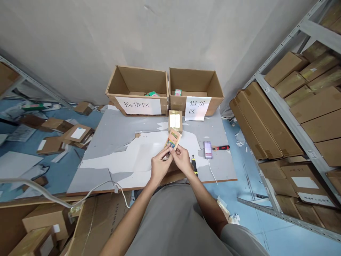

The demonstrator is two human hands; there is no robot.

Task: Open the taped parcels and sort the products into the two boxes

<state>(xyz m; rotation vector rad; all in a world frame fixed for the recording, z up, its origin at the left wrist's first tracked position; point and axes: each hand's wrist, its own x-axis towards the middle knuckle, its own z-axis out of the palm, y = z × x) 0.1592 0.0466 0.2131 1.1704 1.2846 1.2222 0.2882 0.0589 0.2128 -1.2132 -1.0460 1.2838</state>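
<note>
In front of my body, both hands meet on a small, flat, peach-coloured printed packet [175,136] with a colourful picture. My left hand [161,163] pinches its lower left side, while the fingers of my right hand [182,158] close on its lower right corner. Just behind the packet sits a small taped cardboard box [175,121] with a white label. Brown cardboard [174,175] shows partly below my hands at the table's near edge; my arms hide much of it. A yellow and black utility knife [194,165] lies right of my right hand.
Two open cartons, left [142,80] and right [193,79], stand at the back with paper signs and small green packs inside. A phone [208,150] with a cable and a red-black tool [223,147] lie right on the table [103,142]. Loaded shelves [295,106] flank it.
</note>
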